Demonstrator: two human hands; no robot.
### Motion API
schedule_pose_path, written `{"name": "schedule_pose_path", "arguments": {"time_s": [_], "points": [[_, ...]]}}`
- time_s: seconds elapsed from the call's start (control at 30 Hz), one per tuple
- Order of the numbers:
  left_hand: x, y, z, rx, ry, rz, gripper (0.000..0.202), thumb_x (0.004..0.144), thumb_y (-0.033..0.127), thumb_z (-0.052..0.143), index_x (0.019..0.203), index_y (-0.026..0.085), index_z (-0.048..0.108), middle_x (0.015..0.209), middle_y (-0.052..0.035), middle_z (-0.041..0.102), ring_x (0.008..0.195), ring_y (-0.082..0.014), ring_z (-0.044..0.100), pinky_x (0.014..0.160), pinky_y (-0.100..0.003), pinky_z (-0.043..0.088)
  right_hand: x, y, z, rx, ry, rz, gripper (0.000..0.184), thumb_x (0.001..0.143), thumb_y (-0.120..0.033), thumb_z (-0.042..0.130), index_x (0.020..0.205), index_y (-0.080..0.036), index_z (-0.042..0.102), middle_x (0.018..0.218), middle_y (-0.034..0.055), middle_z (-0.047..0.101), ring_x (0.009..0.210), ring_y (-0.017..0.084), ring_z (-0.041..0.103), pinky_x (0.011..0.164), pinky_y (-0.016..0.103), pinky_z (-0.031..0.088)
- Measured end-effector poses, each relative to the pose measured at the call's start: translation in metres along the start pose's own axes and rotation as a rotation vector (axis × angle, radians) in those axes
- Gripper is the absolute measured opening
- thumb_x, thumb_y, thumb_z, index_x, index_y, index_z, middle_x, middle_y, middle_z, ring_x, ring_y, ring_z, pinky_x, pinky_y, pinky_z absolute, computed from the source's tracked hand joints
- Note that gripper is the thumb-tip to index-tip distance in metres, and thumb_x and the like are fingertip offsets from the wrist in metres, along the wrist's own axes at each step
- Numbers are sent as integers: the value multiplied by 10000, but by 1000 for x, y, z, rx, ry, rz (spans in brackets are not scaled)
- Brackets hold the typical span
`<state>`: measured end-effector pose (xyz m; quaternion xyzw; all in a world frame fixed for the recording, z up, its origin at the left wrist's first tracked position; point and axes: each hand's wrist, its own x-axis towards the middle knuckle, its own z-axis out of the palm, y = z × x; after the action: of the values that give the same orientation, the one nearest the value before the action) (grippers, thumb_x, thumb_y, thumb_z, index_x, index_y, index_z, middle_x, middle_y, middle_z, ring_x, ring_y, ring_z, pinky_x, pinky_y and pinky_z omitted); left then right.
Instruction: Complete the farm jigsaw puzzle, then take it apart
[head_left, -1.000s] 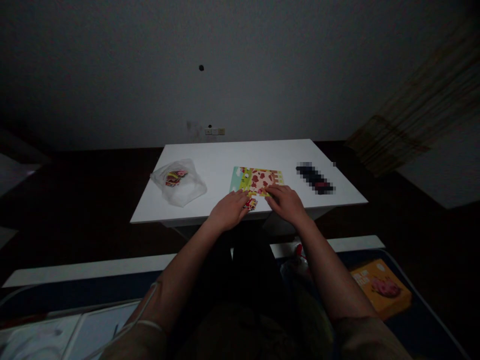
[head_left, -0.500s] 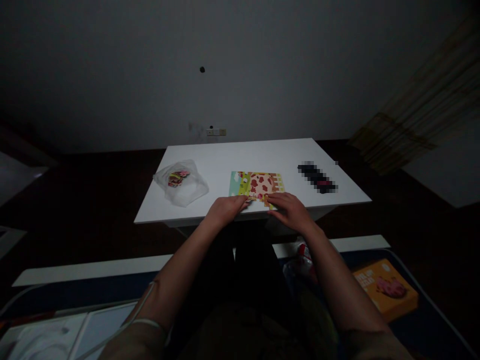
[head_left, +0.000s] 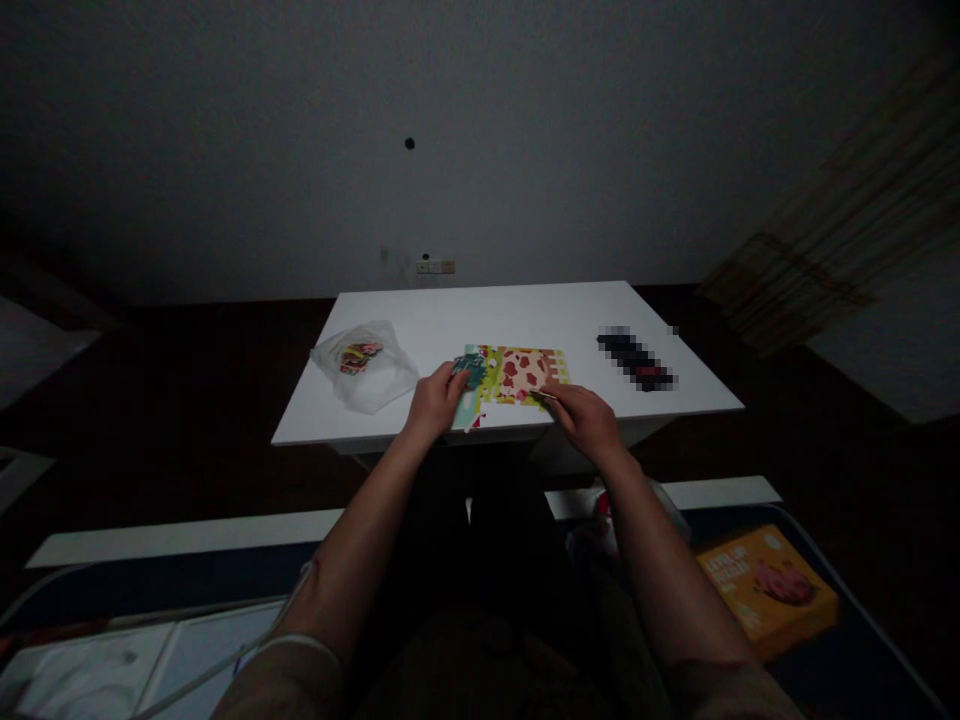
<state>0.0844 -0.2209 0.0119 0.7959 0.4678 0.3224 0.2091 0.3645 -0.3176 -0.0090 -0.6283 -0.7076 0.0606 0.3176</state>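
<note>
A partly joined jigsaw puzzle (head_left: 523, 370) lies near the front edge of the white table, showing a pink animal with brown patches on yellow-green. Over its left part, my left hand (head_left: 433, 402) is closed on dark green puzzle pieces (head_left: 470, 370); how many it holds is unclear. My right hand (head_left: 589, 418) pinches a thin puzzle piece (head_left: 543, 394), seen nearly edge-on, at the puzzle's lower right. White tabletop shows through a gap along the puzzle's lower edge. A small red and white bit (head_left: 475, 422) sits at its lower left corner.
On the left of the table (head_left: 480, 312) is a clear plastic bag (head_left: 371, 390) with colourful pieces in it. A dark pixelated object (head_left: 636, 360) lies on the right. An orange puzzle box (head_left: 780, 590) rests on the seat at my right.
My left hand has moved left and up from the puzzle's lower edge, and dark green pieces now show in it. My right hand now holds a piece tilted up at the puzzle's edge.
</note>
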Motion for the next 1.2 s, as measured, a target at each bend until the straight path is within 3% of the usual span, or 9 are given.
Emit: {"name": "schedule_pose_path", "arguments": {"time_s": [0.17,0.3,0.53,0.67,0.77,0.9,0.97,1.07,1.2], "points": [[-24,0,3,191,-266,293,319,1049,345,440,1313,246,588,1358,-106,656,1245,-249,620,1041,-405,508,0,-20,14,39,45,39,366,1029,-405,422,1252,-344,705,1267,42,716,1195,291,652,1022,514,521],[-39,3,6,307,-286,400,377,1042,330,451,1389,223,551,1507,-131,535,1423,-273,471,1191,-478,397,1,-29,24,58,8,32,361,1020,-398,431,1248,-347,707,1255,37,721,1189,303,652,1018,532,517],[-41,5,11,358,-284,438,338,1049,321,432,1321,218,604,1484,-143,550,1424,-306,467,1166,-494,409,3,-28,26,93,39,61,363,1023,-415,418,1219,-330,711,1243,55,726,1163,312,666,999,522,526],[-27,8,10,367,-275,312,328,1061,427,421,1229,229,622,1252,-141,698,1120,-290,678,923,-424,539,6,-29,24,122,94,182,373,1011,-449,406,1221,-304,677,1200,78,739,1097,330,690,913,504,556],[-10,9,3,350,-204,152,336,1053,496,425,1120,241,633,947,-89,747,832,-260,706,703,-342,507,12,-32,25,202,189,280,356,984,-492,447,1156,-260,656,1025,100,757,950,323,709,830,472,562],[3,6,-5,40,51,-8,347,1049,463,438,877,220,616,725,-38,653,679,-206,622,612,-284,414,24,-51,36,628,275,318,310,949,-532,517,1033,-250,612,831,42,717,802,251,687,775,405,566],[2,7,-3,-191,166,-50,397,1037,496,454,800,211,596,689,-19,613,647,-178,575,590,-263,393,31,-68,46,789,275,302,298,928,-536,558,987,-248,610,827,24,700,786,227,673,763,380,564],[-4,11,2,-479,248,-72,442,1000,574,497,825,192,634,718,-14,625,653,-165,555,593,-250,411,43,-95,64,834,307,244,289,904,-517,606,928,-231,640,892,35,685,830,216,657,800,371,556],[-12,13,5,-650,334,-126,464,989,607,502,865,183,645,765,-25,643,673,-164,567,605,-255,443,55,-124,85,907,376,255,298,872,-501,650,974,-221,641,1045,81,683,985,245,659,872,400,565]]}}
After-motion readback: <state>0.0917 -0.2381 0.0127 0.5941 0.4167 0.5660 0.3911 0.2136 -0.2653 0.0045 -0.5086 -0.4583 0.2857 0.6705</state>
